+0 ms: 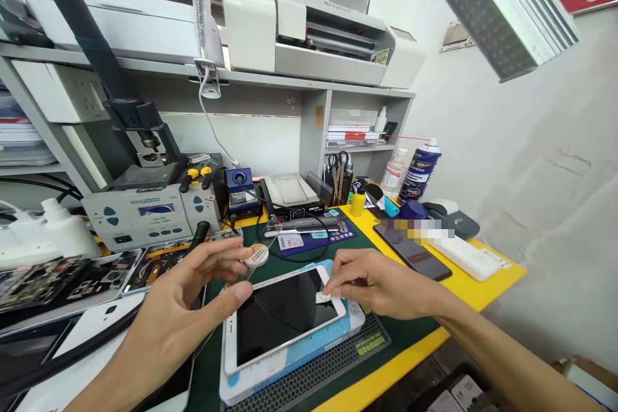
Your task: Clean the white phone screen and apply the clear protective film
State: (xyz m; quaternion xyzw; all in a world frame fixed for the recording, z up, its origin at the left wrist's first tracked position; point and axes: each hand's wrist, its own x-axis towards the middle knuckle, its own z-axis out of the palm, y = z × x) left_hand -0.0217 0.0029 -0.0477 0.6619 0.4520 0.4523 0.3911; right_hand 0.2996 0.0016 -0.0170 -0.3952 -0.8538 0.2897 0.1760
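Observation:
A white phone (290, 312) with a dark screen lies face up on a blue-and-white box (299, 357). My right hand (367, 280) pinches a small white wipe (322, 297) and presses it to the screen near the phone's right end. Over the phone's left end is my left hand (193, 296), its thumb and fingers curved round a thin clear sheet (250, 275) that shows mostly as faint edges. How far that sheet reaches is hard to see. Just beyond the left fingertips sits a round white piece with dark marks (258, 256).
A dark perforated pad (309, 376) lies under the box on the green mat (400, 341). A dark phone (410, 250) and spray can (419, 170) stand right. Left are a rework station (145, 215), opened device parts (43, 280) and a black cable (87, 351).

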